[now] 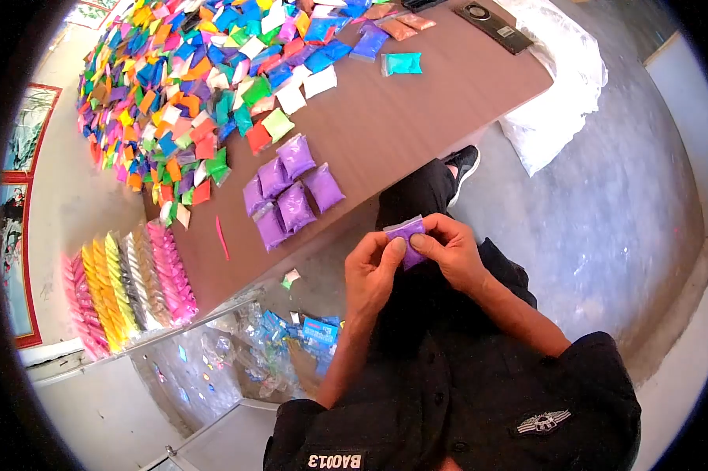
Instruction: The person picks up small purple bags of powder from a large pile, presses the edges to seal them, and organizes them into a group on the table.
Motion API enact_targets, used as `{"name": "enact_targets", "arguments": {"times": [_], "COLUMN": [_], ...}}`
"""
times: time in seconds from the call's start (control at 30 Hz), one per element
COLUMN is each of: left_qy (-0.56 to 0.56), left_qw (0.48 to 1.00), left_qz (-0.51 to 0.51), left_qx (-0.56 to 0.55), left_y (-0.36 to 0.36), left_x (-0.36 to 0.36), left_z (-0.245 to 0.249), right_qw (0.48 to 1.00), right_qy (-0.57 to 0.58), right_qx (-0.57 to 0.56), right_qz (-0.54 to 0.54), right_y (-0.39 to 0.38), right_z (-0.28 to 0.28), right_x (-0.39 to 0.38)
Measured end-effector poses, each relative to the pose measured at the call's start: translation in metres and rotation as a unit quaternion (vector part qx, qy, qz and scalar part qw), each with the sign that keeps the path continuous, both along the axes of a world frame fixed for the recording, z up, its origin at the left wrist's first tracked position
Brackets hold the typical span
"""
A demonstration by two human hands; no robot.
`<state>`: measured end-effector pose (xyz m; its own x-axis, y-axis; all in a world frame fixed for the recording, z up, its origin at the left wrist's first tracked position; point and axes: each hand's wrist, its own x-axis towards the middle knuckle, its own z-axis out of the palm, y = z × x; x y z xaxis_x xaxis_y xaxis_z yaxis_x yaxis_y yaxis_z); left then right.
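Between my two hands, in front of my lap, I hold a small clear bag of purple clay or powder (406, 229). My left hand (372, 267) pinches its left side, the thumb pressed on the front. On the right side, my right hand (450, 250) grips it the same way, thumb near the other thumb. The fingers behind the bag are hidden. Several similar purple bags (295, 206) lie grouped near the table's edge, beyond my hands. A thin pink stick-like tool (222, 238) rests to their left.
A big heap of small colourful packets (205, 71) covers the far left of the brown table (417, 118). Rows of bundled packets (130, 286) stand at the left corner. A teal packet (402, 63), a dark phone-like device (493, 27) and a white plastic bag (558, 86) are to the right.
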<state>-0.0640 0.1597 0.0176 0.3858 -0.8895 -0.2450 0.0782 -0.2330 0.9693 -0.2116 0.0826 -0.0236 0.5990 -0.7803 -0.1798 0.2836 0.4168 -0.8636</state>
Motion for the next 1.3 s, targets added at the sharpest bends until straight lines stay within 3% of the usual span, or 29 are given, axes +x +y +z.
{"name": "enact_targets", "arguments": {"times": [0.27,0.43,0.87,0.97,1.03,1.3], "left_qy": [-0.132,0.006,-0.129,-0.045,0.008,-0.040], "left_qw": [0.990,1.000,0.988,0.996,0.993,0.994], "left_qz": [-0.038,-0.021,-0.075,-0.053,-0.090,-0.074], "left_qx": [0.011,0.006,0.028,0.054,0.081,0.062], "left_y": [0.003,-0.005,0.001,-0.004,-0.003,-0.005], "left_x": [-0.001,-0.020,-0.008,-0.015,-0.016,-0.019], "left_z": [-0.002,0.004,-0.005,-0.001,-0.001,-0.013], "right_qw": [0.999,0.999,0.998,0.997,0.996,0.997], "right_qy": [0.025,0.025,0.055,0.050,0.042,0.063], "right_qx": [-0.017,-0.018,-0.039,-0.052,-0.053,-0.034], "right_qz": [0.018,-0.019,-0.001,-0.035,-0.056,-0.043], "right_y": [0.000,0.000,0.000,-0.002,-0.003,-0.003], "right_z": [-0.004,-0.010,-0.007,-0.010,-0.009,-0.009], "right_x": [-0.002,-0.003,-0.006,-0.004,-0.004,-0.003]}}
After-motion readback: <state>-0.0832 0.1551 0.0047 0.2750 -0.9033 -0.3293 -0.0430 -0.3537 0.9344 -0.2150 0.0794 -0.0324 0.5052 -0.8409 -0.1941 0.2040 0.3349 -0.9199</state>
